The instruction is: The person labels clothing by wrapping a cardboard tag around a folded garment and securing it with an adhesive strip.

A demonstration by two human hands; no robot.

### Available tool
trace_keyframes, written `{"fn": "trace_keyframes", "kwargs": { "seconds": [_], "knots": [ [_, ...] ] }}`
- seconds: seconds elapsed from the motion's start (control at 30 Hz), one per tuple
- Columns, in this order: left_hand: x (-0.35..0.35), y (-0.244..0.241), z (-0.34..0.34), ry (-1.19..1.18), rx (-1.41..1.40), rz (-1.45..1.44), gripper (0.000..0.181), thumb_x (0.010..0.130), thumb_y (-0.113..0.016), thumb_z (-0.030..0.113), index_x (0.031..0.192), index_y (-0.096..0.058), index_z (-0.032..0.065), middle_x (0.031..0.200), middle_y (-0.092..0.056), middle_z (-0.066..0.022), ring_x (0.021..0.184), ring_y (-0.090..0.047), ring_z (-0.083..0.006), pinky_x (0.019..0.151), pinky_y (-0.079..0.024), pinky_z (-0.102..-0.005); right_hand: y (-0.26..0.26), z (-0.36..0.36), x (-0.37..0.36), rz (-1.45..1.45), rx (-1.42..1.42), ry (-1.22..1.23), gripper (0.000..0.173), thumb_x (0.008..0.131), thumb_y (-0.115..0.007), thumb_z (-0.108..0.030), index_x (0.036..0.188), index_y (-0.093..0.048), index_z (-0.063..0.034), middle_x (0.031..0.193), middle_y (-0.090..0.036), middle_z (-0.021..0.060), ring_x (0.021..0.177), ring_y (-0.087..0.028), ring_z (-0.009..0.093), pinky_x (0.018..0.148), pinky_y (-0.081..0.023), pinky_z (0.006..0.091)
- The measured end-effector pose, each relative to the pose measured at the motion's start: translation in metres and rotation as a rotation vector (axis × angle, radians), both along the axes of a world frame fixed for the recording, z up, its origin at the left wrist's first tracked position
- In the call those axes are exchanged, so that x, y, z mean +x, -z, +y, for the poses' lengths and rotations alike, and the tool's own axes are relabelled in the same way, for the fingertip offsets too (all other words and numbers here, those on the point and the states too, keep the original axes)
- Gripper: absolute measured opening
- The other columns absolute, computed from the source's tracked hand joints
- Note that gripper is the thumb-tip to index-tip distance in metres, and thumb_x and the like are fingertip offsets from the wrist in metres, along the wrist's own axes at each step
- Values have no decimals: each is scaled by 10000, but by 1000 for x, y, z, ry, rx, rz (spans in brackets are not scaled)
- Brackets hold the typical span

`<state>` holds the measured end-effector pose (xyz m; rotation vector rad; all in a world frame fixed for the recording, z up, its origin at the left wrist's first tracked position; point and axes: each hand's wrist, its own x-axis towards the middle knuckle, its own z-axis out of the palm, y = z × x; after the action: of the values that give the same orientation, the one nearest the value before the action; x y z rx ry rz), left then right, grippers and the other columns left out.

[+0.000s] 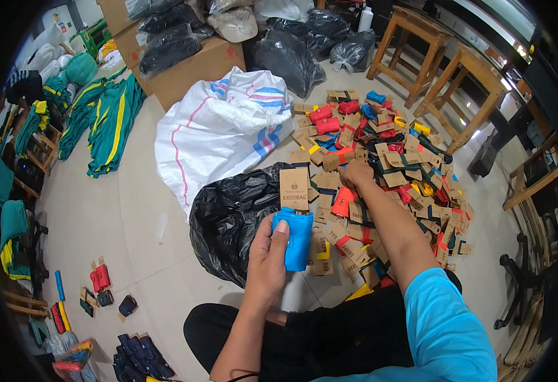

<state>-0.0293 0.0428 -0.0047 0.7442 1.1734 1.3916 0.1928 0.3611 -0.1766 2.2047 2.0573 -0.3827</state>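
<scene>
In my left hand (270, 260) I grip a folded blue fabric pouch (299, 241), its brown cardboard tag (294, 188) sticking up from the top. The thumb presses on the pouch's front. Reaching forward, my right hand (357, 173) is at the near left part of a large pile of folded pouches with cardboard tags (405, 160), its fingertips at something blue, mostly hidden. A red pouch (343, 202) lies just below that hand. Behind the held pouch, a black plastic bag (221, 224) rests on the floor.
A white woven sack (212, 133) lies beyond the black bag. Cardboard boxes (198, 71) stand behind it, and wooden stools (465, 90) stand at the back right. Red pouches (100, 278) and a stack of dark blue pouches (140, 358) lie on the floor at left.
</scene>
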Motion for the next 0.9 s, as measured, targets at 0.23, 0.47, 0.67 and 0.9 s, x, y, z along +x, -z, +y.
{"fn": "trace_keyframes", "kwargs": {
  "seconds": [0.23, 0.47, 0.67, 0.9],
  "knots": [
    [-8, -8, -1, -115, -185, -240, 575, 1045, -555, 612, 1222, -662, 76, 969, -683, -38, 869, -656, -133, 787, -542, -291, 11, 1, -7, 54, 78, 223, 661, 885, -736, -603, 1188, -759, -15, 1295, -727, 207, 1191, -717, 363, 968, -583, 481],
    [-19, 17, 3, -282, -257, -258, 317, 1035, -567, 411, 1015, -635, 102, 818, -613, -22, 715, -608, -122, 659, -520, -308, -8, 5, -18, 239, -8, 432, 982, 818, -815, -503, 1484, -378, 72, 1393, -658, 246, 1268, -670, 367, 1027, -555, 458],
    [-13, 22, 2, -297, -210, -299, 268, 1051, -540, 381, 1027, -625, 127, 855, -573, 9, 757, -556, -97, 697, -483, -300, -5, 16, 18, 363, 24, 249, 929, 792, -836, -520, 1411, -494, 83, 1349, -678, 257, 1218, -686, 385, 1010, -551, 450],
    [-7, 6, -4, -323, -261, -403, 261, 1053, -532, 380, 994, -619, 141, 865, -593, 21, 783, -572, -93, 734, -482, -275, 54, -15, 41, 947, 206, 43, 631, 746, -940, -141, 1251, -606, 35, 1110, -752, 123, 1030, -722, 250, 931, -576, 386]
  ]
}}
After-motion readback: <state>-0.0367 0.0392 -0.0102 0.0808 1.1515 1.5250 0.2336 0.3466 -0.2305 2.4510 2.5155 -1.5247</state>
